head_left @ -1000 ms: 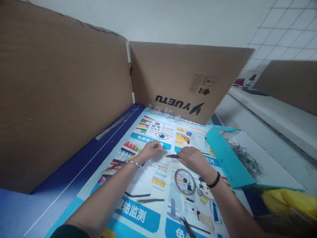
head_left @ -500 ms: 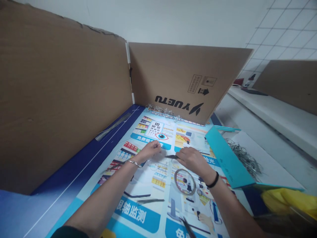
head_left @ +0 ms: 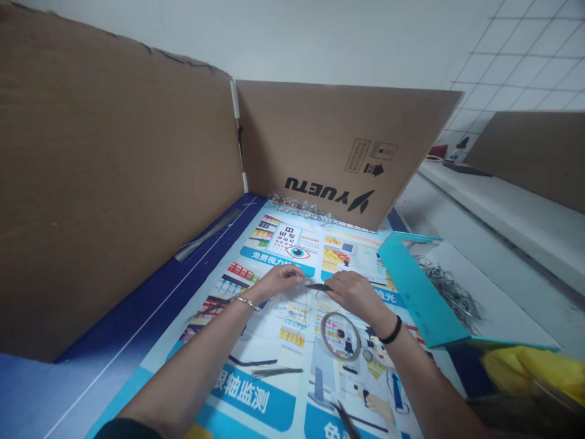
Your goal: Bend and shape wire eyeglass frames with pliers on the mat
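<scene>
My left hand is closed in a pinch over the printed sheet, with faint thin wire looping down below its fingers. Just right of it, my right hand grips a dark pointed tool; its tip points left toward the left fingertips. Whether the tool is tweezers or scissors, I cannot tell. Below the right hand lies a narrow ring, like a tape roll. A second dark two-pronged tool rests at the near edge of view. Cut grey strips lie left of the ring.
Cardboard panels stand on the left and at the back. A tangle of clear strands lines the back panel's foot. To the right, an open turquoise box holds tangled grey wire, near yellow material.
My left hand has shifted slightly right and down, its fingers turning toward the tool tip. The right hand with the tool has barely moved.
</scene>
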A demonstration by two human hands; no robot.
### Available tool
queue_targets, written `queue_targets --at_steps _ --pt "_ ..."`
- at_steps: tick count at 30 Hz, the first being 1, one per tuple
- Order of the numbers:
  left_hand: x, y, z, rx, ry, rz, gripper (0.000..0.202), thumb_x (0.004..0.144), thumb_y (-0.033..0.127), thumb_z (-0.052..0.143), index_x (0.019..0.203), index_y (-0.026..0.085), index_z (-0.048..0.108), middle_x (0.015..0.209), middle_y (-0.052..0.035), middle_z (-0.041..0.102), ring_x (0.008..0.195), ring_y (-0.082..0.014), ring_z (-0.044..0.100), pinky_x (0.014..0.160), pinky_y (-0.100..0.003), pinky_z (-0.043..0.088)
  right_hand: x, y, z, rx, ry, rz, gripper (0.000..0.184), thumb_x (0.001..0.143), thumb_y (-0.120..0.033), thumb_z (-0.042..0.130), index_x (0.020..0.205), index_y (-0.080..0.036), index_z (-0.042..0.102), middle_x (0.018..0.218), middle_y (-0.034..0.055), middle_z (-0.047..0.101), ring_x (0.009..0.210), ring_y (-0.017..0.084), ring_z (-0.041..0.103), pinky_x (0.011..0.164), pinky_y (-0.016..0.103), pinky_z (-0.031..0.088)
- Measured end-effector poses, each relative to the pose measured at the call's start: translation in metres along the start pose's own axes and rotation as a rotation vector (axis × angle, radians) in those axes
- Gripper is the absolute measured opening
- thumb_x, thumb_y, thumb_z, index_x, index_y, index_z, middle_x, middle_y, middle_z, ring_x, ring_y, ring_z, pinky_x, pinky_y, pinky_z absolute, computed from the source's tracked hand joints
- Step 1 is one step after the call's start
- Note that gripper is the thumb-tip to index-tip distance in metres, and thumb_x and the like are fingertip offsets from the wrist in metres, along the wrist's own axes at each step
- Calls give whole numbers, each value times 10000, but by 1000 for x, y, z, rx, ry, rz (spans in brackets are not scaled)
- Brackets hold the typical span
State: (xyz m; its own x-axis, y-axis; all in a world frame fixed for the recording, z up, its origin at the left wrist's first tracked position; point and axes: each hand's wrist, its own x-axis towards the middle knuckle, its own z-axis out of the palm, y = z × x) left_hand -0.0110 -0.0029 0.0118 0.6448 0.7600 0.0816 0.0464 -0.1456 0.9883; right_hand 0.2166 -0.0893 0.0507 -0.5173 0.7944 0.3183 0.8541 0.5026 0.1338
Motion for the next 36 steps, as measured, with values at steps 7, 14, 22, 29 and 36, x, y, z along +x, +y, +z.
queue_targets --at_steps 7,14,22,29,36 --pt "-1 1 2 27 8 43 215 764 327 602 873 157 676 735 -15 588 657 -115 488 622 -229 374 2 -2 12 85 76 52 194 885 -326 500 889 -196 644 823 44 654 791 151 578 727 265 382" --pt "0 4 3 84 126 74 153 759 300 576 759 155 627 706 -1 586 673 -125 505 659 -244 390 6 -12 16 64 43 214 170 873 -319 512 880 -198 631 817 36 641 794 165 569 724 276 381" --pt "3 -8 8 152 292 71 117 764 268 542 751 173 608 704 9 599 671 -126 524 639 -233 390 13 -27 12 108 8 430 182 868 -332 504 915 -205 626 865 47 631 857 178 562 754 275 382" --pt "2 -10 13 325 424 115 139 788 251 499 741 194 617 713 12 612 689 -131 538 649 -232 392 17 -33 16 151 -16 519 193 863 -340 497 909 -205 626 871 45 623 858 172 554 768 265 371" --pt "-1 -7 19 345 372 122 140 795 262 504 797 205 632 757 1 622 713 -141 542 668 -242 404 17 -36 20 107 2 508 183 863 -347 510 884 -210 630 835 40 629 822 170 570 721 259 372"
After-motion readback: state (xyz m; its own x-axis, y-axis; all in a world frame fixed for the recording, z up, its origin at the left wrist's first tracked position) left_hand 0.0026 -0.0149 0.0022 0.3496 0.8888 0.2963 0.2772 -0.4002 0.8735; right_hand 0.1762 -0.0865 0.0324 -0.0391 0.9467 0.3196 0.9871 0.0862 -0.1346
